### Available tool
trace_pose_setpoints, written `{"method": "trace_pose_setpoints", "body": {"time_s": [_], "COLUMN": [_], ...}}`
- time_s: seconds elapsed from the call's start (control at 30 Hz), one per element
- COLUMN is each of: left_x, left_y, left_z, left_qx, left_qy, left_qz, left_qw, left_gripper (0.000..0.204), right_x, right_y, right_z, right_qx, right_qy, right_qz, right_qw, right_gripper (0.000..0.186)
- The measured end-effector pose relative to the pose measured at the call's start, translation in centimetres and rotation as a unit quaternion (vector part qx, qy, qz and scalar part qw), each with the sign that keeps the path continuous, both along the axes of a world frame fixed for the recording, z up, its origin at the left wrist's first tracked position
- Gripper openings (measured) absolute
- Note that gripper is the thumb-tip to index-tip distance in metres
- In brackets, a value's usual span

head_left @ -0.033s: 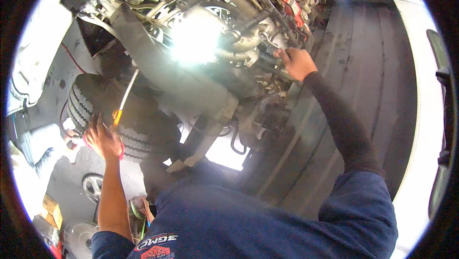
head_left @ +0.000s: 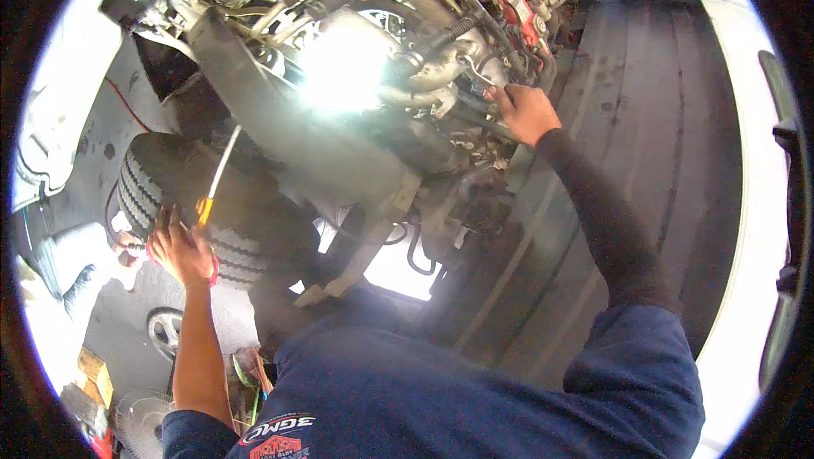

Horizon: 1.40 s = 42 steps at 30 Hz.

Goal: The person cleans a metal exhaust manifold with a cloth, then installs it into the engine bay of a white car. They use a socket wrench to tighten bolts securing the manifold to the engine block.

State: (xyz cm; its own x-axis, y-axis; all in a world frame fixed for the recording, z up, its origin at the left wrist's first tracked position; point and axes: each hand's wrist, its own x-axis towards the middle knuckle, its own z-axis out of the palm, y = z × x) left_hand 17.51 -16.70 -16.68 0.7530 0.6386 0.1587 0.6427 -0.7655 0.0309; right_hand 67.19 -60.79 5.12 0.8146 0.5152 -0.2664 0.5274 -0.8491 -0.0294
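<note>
My left hand [head_left: 181,251], in front of the tyre [head_left: 140,175], is closed round a red-handled air blow gun. Its orange collar and long pale nozzle pipe [head_left: 222,162] slant up toward a dark, dusty chassis beam [head_left: 271,111]. A hose fitting [head_left: 134,250] shows beside the hand. My palm hides most of the gun's body. At the right side of the exposed engine [head_left: 441,69], my right hand [head_left: 530,114] has its fingers pinched by a thin, pale, bent piece [head_left: 479,73]. What exactly the fingertips hold is hidden.
White glare [head_left: 343,77] washes out part of the engine. Red engine parts [head_left: 509,1] lie beyond my right hand. A dark ribbed panel [head_left: 644,120] rises at the right. At lower left are a wheel cover [head_left: 164,332], a fan [head_left: 144,417] and a person's pale clothing [head_left: 68,272].
The nozzle pipe's tip has dropped slightly and shifted a little left, away from the beam. My right hand stays in almost the same place.
</note>
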Motion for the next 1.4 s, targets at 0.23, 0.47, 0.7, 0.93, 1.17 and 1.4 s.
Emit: {"method": "trace_pose_setpoints", "body": {"time_s": [0.23,0.47,0.7,0.93,1.17,1.4], "left_x": [0.6,0.9,0.8,0.7,0.5,0.4], "left_y": [0.2,-0.5,-0.4,-0.4,-0.3,-0.1], "left_z": [-1.3,0.6,0.8,0.9,0.7,0.6], "left_qx": [0.0,-0.019,-0.026,-0.035,-0.043,-0.064], "left_qy": [-0.013,0.006,-0.027,-0.03,-0.037,-0.034], "left_qz": [-0.009,0.033,0.015,0.023,0.014,0.018], "left_qw": [1.0,0.999,0.999,0.999,0.998,0.997], "left_gripper": [0.062,0.062,0.058,0.06,0.061,0.065], "right_x": [-1.3,-1.0,-0.5,1.9,3.7,7.6], "right_y": [-1.2,-1.0,1.4,4.4,6.8,9.2], "right_z": [-4.9,-2.0,2.9,6.4,5.8,4.1], "right_qx": [0.085,0.012,-0.121,-0.212,-0.321,-0.505], "right_qy": [-0.046,-0.039,-0.037,-0.018,0.028,0.057], "right_qz": [-0.038,0.037,0.064,0.142,0.215,0.339], "right_qw": [0.995,0.998,0.99,0.967,0.922,0.791], "right_gripper": [0.045,0.044,0.054,0.055,0.061,0.035]}}
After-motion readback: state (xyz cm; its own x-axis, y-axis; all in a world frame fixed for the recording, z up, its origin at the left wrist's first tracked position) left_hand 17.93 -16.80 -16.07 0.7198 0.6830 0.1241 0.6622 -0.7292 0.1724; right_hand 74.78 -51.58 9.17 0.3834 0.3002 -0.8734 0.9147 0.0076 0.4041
